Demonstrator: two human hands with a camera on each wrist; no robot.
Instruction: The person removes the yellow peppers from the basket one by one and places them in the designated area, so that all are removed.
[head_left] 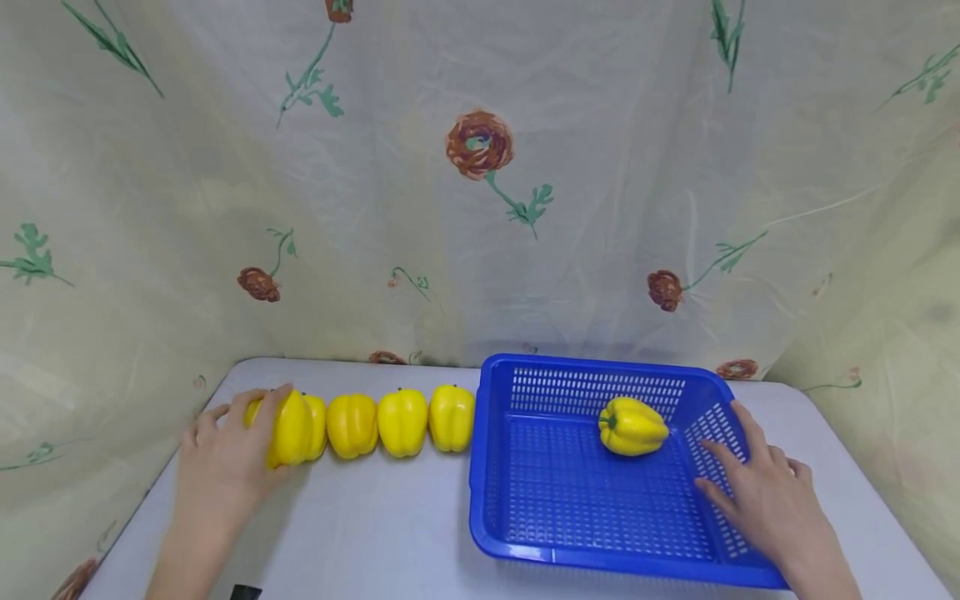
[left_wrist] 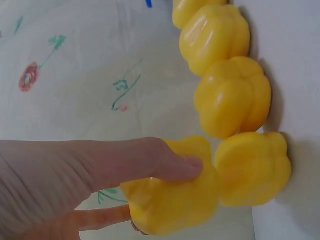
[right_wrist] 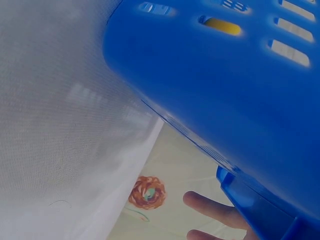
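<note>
Apparently, a pick-up is being made: in the left hand (head_left: pixel 225 454) a yellow bell pepper (left_wrist: pixel 175 207) is gripped, at the left end of a pepper row (head_left: pixel 402 422); a lift clear of it seems called for. Glossy, lobed skin is shown. The blue slotted basket (head_left: pixel 600 362) is overhung by the right hand (head_left: pixel 780 500), fingers spread.

A curtained-off nook around a table, home or workplace unclear

Flowered cloth (head_left: pixel 585 150) hangs in folds behind the back edge of the white table (head_left: pixel 360 525), round both back corners and beyond its left and right edges.
</note>
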